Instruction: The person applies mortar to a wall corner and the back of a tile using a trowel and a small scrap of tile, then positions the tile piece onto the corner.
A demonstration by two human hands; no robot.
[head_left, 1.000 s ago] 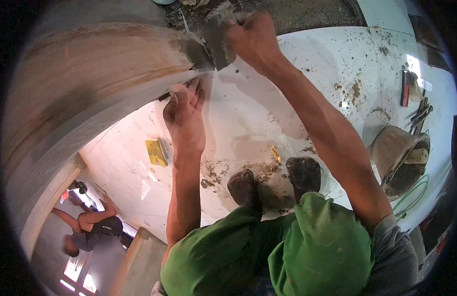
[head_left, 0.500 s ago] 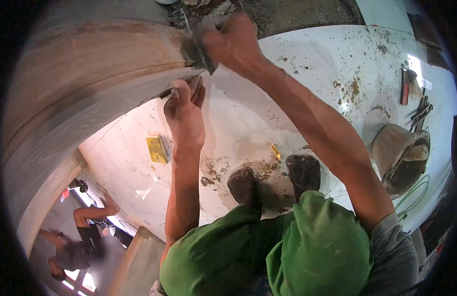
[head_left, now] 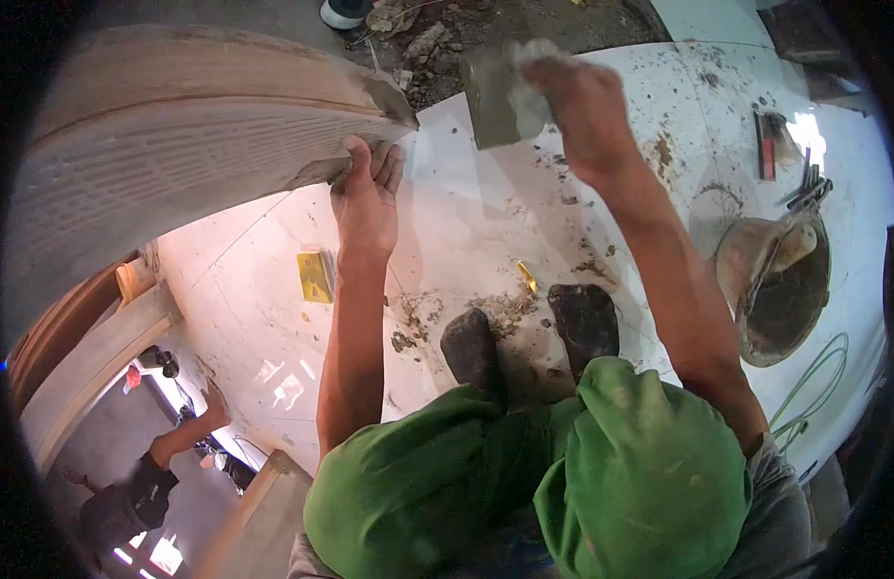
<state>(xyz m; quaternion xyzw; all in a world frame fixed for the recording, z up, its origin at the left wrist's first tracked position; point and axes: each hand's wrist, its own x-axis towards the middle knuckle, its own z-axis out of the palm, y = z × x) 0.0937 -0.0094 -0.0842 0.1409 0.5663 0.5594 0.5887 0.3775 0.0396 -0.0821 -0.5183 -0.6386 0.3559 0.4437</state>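
A large tile (head_left: 206, 140) with a grid-ribbed face slants in from the upper left. My left hand (head_left: 367, 198) holds its lower edge near the corner, thumb against the ribbed face and fingers reaching past the edge. My right hand (head_left: 591, 116), somewhat blurred, grips a flat rectangular trowel (head_left: 495, 101) with a grey plate, out to the right of the tile's corner. The trowel's handle is mostly hidden by my hand and blur.
Crumbs of mortar lie on the white floor (head_left: 447, 222). A yellow block (head_left: 315, 277) sits left, a small yellow clip (head_left: 529, 277) by my feet. At right are a dirty bucket (head_left: 780, 289), green cord (head_left: 813, 391) and red-edged tool (head_left: 764, 145). Another person (head_left: 143, 492) is lower left.
My right hand has swung the trowel rightward, away from the tile's corner. More of the ribbed face shows now. My left hand stays at the tile's edge.
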